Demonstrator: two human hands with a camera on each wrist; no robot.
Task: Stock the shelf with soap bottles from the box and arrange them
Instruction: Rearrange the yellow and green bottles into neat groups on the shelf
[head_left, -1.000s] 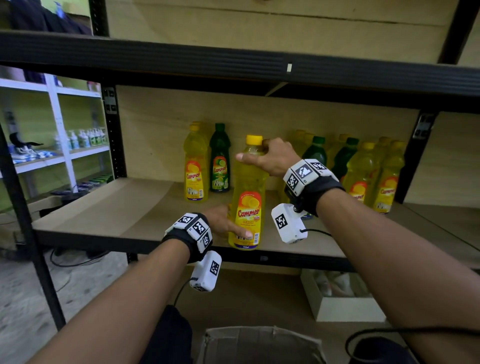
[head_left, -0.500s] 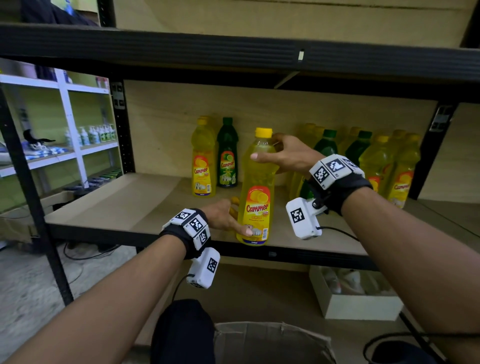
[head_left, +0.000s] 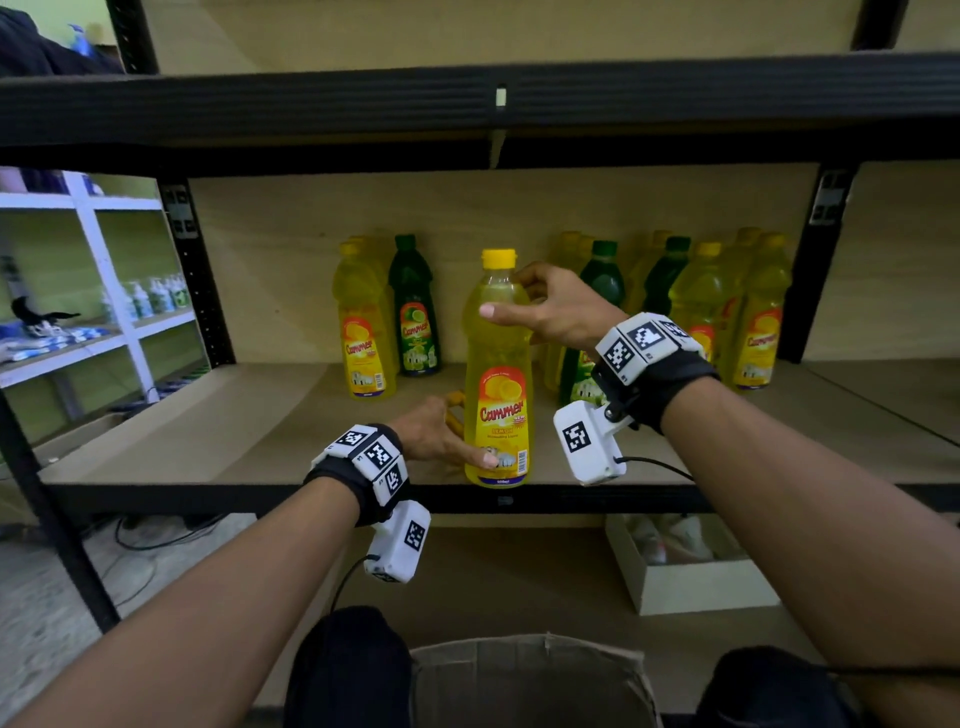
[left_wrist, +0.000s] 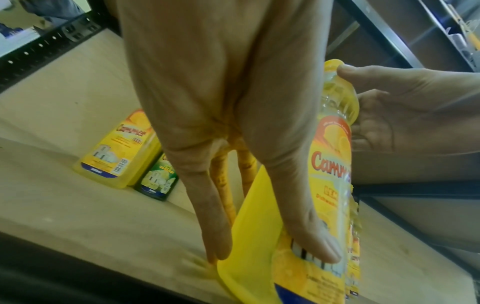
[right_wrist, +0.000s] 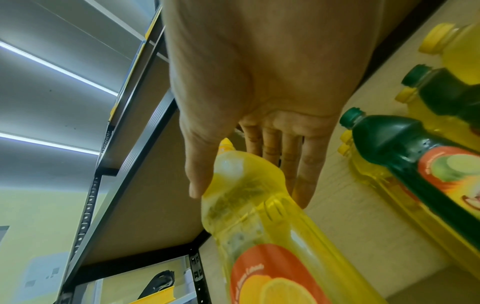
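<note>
A yellow soap bottle (head_left: 498, 415) with a yellow cap and an orange lemon label stands upright at the front edge of the shelf board (head_left: 234, 431). My left hand (head_left: 441, 436) grips its base, thumb on the barcode and fingers behind. My right hand (head_left: 550, 312) holds its shoulder just under the cap, thumb in front and fingers behind. The left wrist view shows the bottle (left_wrist: 330, 164) under my left hand (left_wrist: 233, 102). In the right wrist view my right hand (right_wrist: 246, 82) is at the bottle (right_wrist: 259, 236) neck.
A yellow bottle (head_left: 363, 338) and a green bottle (head_left: 415, 322) stand at the back left. Several yellow and green bottles (head_left: 727, 312) crowd the back right. The upper shelf beam (head_left: 467, 104) hangs overhead. An open cardboard box (head_left: 530, 680) sits below me, beside a white box (head_left: 691, 577).
Both hands keep their hold on the yellow bottle, which stays upright at the shelf's front edge and looks shifted slightly to the right. The head view has moved a little.
</note>
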